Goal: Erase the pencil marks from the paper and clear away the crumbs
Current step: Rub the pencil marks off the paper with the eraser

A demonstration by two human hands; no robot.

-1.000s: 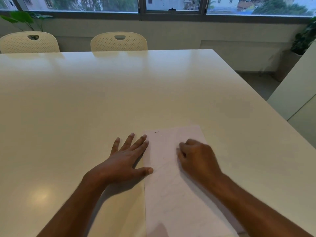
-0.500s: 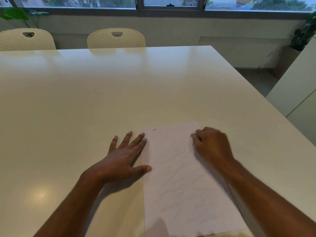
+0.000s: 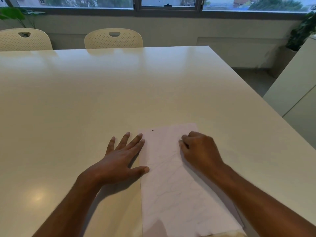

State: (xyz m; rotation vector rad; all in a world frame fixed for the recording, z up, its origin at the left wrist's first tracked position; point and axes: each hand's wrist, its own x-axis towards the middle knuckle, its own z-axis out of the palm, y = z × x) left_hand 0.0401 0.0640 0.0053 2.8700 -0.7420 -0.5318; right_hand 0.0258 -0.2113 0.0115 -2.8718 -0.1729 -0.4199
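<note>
From your head view, the paper [image 3: 179, 185] lies flat on the cream bench [image 3: 102, 100], near its front edge and right of centre, with its long side running away from you. Your left hand [image 3: 122, 158] lies flat with fingers spread and straight; most of it rests on the bench, while the thumb tip and the first two fingertips touch the paper's left edge. Your right hand [image 3: 200, 151] sits on the upper right part of the sheet with its fingers curled tight at the tips; they seem to pinch something small, but you cannot tell what it is, since the fingers hide it and that spot is blurred. Faint pencil marks [image 3: 172, 190] wander over the middle and lower part of the sheet. A few dark crumbs [image 3: 152, 130] lie near the paper's top left corner. Across the bench stand two cream chairs [image 3: 113, 38], below a window [image 3: 167, 2], with a plant [image 3: 302, 29] at the far right.
</note>
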